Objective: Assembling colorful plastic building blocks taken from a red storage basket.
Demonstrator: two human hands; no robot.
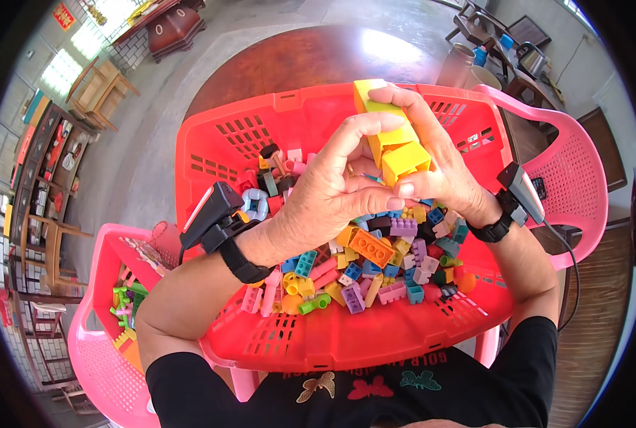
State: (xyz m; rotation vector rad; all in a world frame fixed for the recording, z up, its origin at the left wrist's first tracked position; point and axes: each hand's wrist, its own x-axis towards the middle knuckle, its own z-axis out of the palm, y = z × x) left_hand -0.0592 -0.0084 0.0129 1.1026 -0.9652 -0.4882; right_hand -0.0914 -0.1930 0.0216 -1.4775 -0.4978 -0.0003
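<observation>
Several yellow toy building blocks [404, 158], joined in a row, are up between my two hands above the basket. My left hand [332, 175] grips the row from the left, fingers over the top and thumb beneath the near block. From the right, my right hand [443, 153] closes on it, its fingers along the upper part and its thumb at the nearest block's lower edge. Below lies a heap of mixed plastic blocks in a red basket [275, 100], among them an orange brick [371, 247] and a purple one [354, 298]. My hands hide part of the heap.
A pink plastic chair [567, 153] stands at the right and another pink chair [108, 371] at the left. The left one bears a red container [136, 257] of more blocks. Beyond the basket is a round wooden table [275, 64]. A black cable [573, 285] hangs by my right forearm.
</observation>
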